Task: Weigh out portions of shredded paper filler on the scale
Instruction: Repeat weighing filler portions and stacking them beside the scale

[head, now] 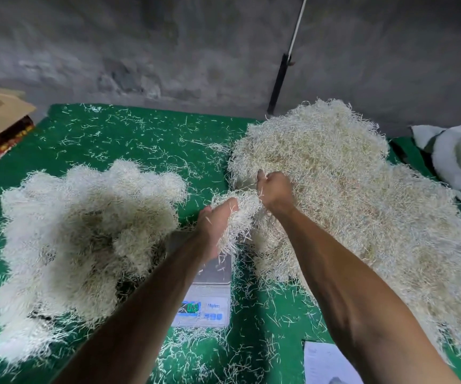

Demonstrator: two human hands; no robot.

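Left hand [214, 225]: raised above the scale, fingers curled around a clump of shredded paper [237, 217]; strands spill down from the palm toward the platform.
Right hand [275, 189]: knuckles up, fingers clenched into the near edge of the large pile [362, 195], gripping strands that join the same clump.
Clump: stretched between both hands, touching the fingers of each, just above the scale's far end.
Scale [209, 289]: small and silver, on the green table [129, 137], between the two heaps; a few loose shreds lie on its platform, and its lit display is too blurred to read.
Left heap [85, 245]: rounded tufts of shredded paper, left of the scale.
Large pile: to the right, reaching the wall.
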